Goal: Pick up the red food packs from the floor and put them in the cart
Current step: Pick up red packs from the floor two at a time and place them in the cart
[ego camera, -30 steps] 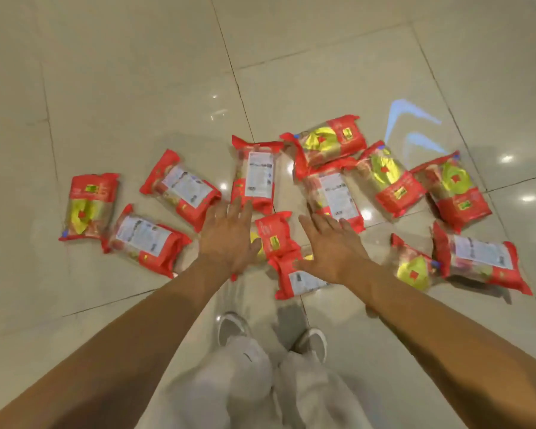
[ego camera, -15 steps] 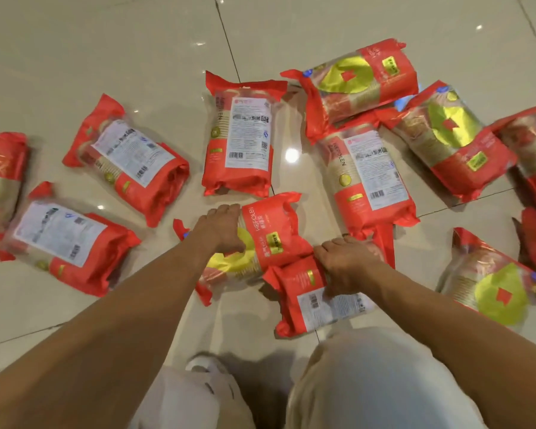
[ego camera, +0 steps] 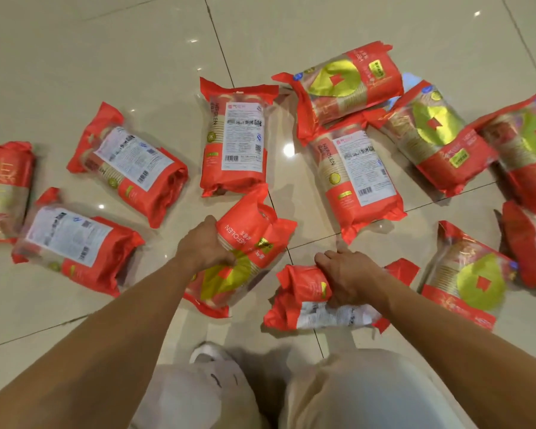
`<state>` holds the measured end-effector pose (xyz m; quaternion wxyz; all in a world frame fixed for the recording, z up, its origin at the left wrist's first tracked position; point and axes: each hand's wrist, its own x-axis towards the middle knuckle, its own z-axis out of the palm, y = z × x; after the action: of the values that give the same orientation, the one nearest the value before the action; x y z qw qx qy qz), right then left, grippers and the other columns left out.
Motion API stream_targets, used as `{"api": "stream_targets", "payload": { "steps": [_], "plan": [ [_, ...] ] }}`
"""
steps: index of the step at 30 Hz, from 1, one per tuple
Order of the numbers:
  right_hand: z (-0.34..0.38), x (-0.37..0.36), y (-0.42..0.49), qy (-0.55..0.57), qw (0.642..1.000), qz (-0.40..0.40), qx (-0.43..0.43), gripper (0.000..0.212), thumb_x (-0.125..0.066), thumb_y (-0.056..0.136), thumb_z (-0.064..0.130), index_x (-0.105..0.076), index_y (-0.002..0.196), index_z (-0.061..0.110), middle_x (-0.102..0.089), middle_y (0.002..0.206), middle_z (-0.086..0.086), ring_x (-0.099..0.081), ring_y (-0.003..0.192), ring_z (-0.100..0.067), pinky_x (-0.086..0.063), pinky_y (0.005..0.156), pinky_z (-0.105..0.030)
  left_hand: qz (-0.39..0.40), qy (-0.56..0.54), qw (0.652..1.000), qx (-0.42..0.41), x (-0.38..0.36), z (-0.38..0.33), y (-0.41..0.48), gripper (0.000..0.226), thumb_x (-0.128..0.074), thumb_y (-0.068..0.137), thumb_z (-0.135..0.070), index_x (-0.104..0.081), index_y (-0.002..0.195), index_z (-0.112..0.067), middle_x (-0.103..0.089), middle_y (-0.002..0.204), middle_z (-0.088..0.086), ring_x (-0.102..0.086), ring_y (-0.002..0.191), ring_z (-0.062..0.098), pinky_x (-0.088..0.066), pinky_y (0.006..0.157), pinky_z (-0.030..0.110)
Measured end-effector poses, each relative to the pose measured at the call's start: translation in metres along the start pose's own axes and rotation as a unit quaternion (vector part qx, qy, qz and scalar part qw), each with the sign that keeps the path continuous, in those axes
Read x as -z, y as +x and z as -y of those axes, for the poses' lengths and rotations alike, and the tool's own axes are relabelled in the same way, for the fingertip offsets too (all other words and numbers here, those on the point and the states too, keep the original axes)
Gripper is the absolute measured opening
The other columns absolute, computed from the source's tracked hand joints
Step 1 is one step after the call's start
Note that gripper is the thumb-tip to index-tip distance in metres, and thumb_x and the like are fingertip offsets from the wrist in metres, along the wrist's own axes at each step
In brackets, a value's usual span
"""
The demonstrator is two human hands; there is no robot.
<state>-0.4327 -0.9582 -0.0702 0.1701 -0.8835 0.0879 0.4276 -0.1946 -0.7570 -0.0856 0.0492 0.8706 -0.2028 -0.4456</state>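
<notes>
Several red food packs lie scattered on the tiled floor. My left hand (ego camera: 203,246) grips one red pack with a gold circle (ego camera: 248,252), which is tilted up off the floor at its far end. My right hand (ego camera: 348,278) is closed over a second red pack (ego camera: 307,308) that lies crosswise in front of my knees, its white label facing me. Other packs lie around them: one straight ahead (ego camera: 234,139), one to the right of it (ego camera: 355,178), one at the right (ego camera: 468,278). No cart is in view.
The floor is glossy beige tile (ego camera: 106,51) with dark grout lines. More packs lie at the left (ego camera: 75,243) (ego camera: 127,162) and at the far right edge (ego camera: 526,153). My knees and a white shoe (ego camera: 208,356) fill the bottom of the view.
The view has dropped closer to the floor. Both hands went from reaching, open, to closing on the two nearest packs; the left one's pack is now lifted and tilted.
</notes>
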Motion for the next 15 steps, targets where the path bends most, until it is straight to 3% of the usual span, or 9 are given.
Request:
{"api": "stream_targets", "payload": {
  "steps": [2, 4, 7, 11, 15],
  "plan": [
    [0.005, 0.018, -0.039, 0.070, 0.996, -0.045, -0.027, 0.078, -0.084, 0.066, 0.050, -0.045, 0.126, 0.018, -0.059, 0.125, -0.005, -0.053, 0.116, -0.030, -0.049, 0.084, -0.039, -0.030, -0.064, 0.997, 0.027, 0.017, -0.002, -0.038, 0.081, -0.095, 0.051, -0.034, -0.039, 0.108, -0.019, -0.062, 0.105, 0.006, -0.061, 0.091, 0.031, -0.050, 0.076, 0.038],
    [0.014, 0.045, -0.083, 0.169, 0.979, -0.097, -0.059, 0.077, -0.084, 0.065, 0.048, -0.047, 0.126, 0.018, -0.060, 0.122, -0.006, -0.054, 0.110, -0.031, -0.047, 0.079, -0.039, -0.061, -0.130, 0.989, 0.043, 0.045, -0.007, -0.081, 0.086, -0.095, 0.049, -0.033, -0.043, 0.116, -0.017, -0.062, 0.105, 0.004, -0.061, 0.092, 0.029, -0.052, 0.080, 0.041],
    [0.032, 0.111, -0.156, 0.338, 0.916, -0.187, -0.108, 0.081, -0.088, 0.063, 0.046, -0.047, 0.130, 0.024, -0.061, 0.109, 0.003, -0.059, 0.100, -0.023, -0.049, 0.082, -0.039, -0.110, -0.236, 0.965, 0.037, 0.105, -0.023, -0.154, 0.097, -0.097, 0.052, -0.022, -0.044, 0.133, -0.015, -0.064, 0.113, 0.003, -0.064, 0.099, 0.028, -0.054, 0.089, 0.042],
    [0.063, 0.231, -0.267, 0.470, 0.831, -0.264, -0.136, 0.090, -0.093, 0.062, 0.039, -0.043, 0.135, 0.028, -0.067, 0.115, 0.005, -0.066, 0.103, -0.020, -0.054, 0.093, -0.042, -0.166, -0.359, 0.918, 0.036, 0.210, -0.073, -0.272, 0.089, -0.097, 0.056, -0.009, -0.045, 0.128, -0.014, -0.067, 0.111, 0.004, -0.066, 0.098, 0.027, -0.053, 0.077, 0.034],
    [0.103, 0.354, -0.385, 0.543, 0.759, -0.342, -0.114, 0.111, -0.088, 0.042, 0.054, -0.044, 0.141, 0.026, -0.070, 0.121, 0.006, -0.070, 0.107, -0.014, -0.056, 0.099, -0.045, -0.189, -0.437, 0.879, -0.002, 0.322, -0.119, -0.396, 0.092, -0.102, 0.046, -0.019, -0.052, 0.124, -0.020, -0.073, 0.107, 0.004, -0.073, 0.096, 0.028, -0.061, 0.084, 0.055]
  ]
}}
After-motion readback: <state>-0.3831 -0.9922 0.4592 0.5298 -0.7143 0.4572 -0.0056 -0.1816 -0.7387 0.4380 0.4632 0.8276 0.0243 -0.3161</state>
